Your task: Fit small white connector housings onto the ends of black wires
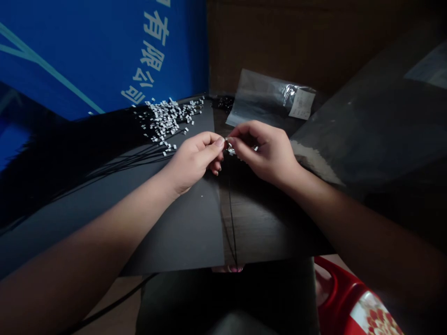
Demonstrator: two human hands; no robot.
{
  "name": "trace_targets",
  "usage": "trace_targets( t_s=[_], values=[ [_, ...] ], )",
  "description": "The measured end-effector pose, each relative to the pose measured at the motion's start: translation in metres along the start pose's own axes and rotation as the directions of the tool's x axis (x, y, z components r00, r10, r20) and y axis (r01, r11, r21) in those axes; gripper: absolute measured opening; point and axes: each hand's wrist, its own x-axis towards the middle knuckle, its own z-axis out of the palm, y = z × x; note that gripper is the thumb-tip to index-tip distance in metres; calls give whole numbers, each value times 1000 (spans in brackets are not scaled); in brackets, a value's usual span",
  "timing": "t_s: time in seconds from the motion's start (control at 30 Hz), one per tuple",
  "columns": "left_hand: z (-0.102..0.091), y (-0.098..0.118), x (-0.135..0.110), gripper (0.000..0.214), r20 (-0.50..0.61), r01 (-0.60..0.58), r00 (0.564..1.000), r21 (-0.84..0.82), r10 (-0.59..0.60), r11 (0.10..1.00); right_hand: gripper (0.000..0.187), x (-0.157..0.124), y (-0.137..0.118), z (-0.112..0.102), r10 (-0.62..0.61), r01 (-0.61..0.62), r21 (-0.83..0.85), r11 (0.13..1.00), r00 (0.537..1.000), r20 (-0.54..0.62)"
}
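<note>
In the head view, I see the left hand (200, 156) and right hand (265, 146) meeting over the dark table (279, 228), each thumb pressed close to its curled forefinger. Together they seem to pinch the far end of a black cord (231, 214); the bit between the fingertips is too small for me to make out. Two-handed pinching probably steadies so slight a piece. The cord's long axis runs from the fingertips toward the wearer, its two strands converging at the table's near edge. Left, a bundle of black cords (70, 149) lies across a grey sheet (174, 223), white tags (167, 116) gathered at the end nearer the hands, presumably for easy reach.
</note>
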Motion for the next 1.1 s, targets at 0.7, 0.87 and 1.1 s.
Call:
trace_targets(
  t_s=[0.7, 0.87, 1.1],
  values=[
    [-6, -1, -3, 12, 29, -217, 974, 393, 224, 893, 20, 3, -5, -6, 183, -204, 266, 942, 978, 103],
    [-11, -2, -1, 14, 55, -248, 966, 457, 251, 854, 23, 7, 0, -12, 239, -316, 331, 889, 937, 254],
    [-12, 1, 0, 13, 85, -239, 971, 465, 225, 853, 20, 7, 3, -10, 220, -311, 340, 887, 934, 281]
  ],
)
